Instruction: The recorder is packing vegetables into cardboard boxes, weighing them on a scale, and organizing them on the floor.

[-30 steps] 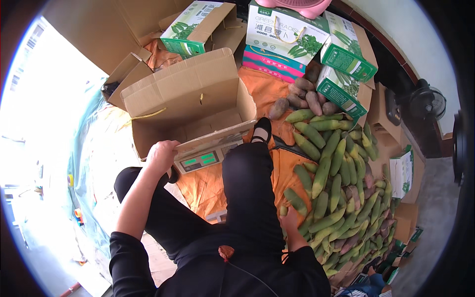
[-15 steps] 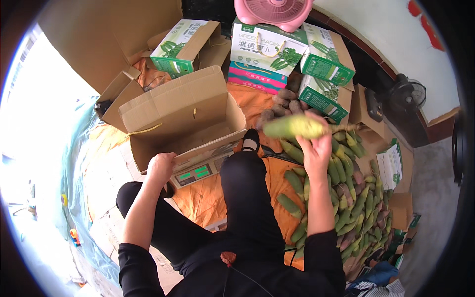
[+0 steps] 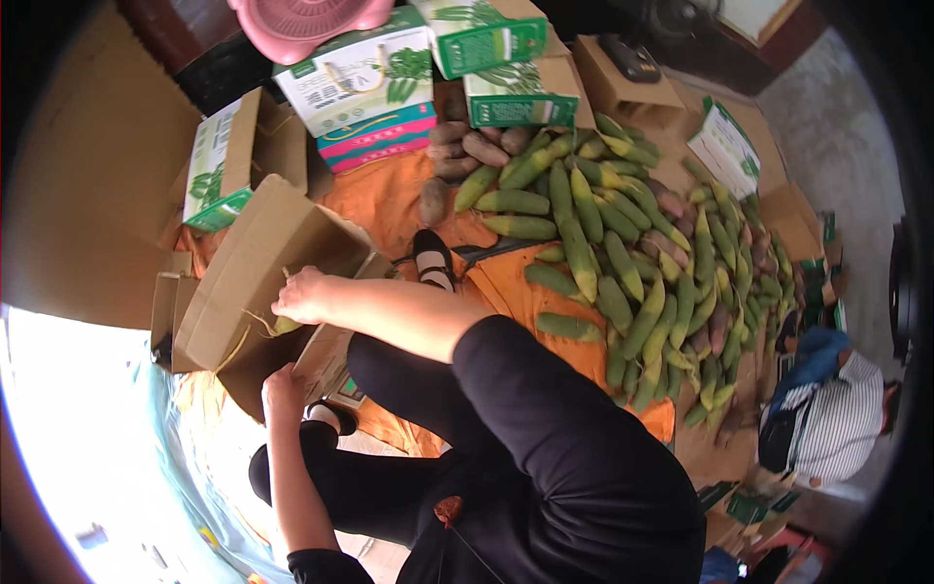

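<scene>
An open cardboard box stands in front of me on a scale, mostly hidden behind it. My left hand grips the near wall of this box. Over the opening is my right hand, closed around a green radish; most of the radish is hidden by the hand and the box wall. To the right, a large pile of green radishes lies on an orange sheet. What lies at the bottom of the box cannot be seen.
Behind the box stand printed green-and-white cartons, one with a pink fan on top. Reddish-brown roots lie beside the pile. Another person in a striped shirt is at the far right. A tall cardboard panel rises at left.
My right hand has carried the radish from above the pile leftward to over the box. My left hand keeps its hold on the box wall. The view has turned right.
</scene>
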Demonstrator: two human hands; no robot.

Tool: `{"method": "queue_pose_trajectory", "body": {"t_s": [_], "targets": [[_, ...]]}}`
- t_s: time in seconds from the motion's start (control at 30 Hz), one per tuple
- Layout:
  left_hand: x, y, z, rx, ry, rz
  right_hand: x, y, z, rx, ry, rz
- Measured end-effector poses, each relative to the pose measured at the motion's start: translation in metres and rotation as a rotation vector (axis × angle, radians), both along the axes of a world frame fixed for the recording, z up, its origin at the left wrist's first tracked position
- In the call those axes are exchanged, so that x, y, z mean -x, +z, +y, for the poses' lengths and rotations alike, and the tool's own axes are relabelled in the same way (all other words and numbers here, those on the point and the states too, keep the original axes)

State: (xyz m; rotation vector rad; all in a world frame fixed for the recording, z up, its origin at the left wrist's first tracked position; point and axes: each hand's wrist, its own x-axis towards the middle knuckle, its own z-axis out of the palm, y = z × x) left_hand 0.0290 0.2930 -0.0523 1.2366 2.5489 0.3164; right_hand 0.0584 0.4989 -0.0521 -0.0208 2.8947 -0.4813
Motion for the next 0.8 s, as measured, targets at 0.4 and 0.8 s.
{"method": "queue_pose_trajectory", "body": {"t_s": [0.4,0.8], "targets": [[0.014,-0.01,-0.01,0.012,-0.061,-0.051,-0.125,0.026,0.045,0.835,-0.485,0.786],[0.003,-0.01,0.002,-0.006,0.001,-0.115,-0.518,-0.195,0.076,0.027,-2.303,0.434]]}}
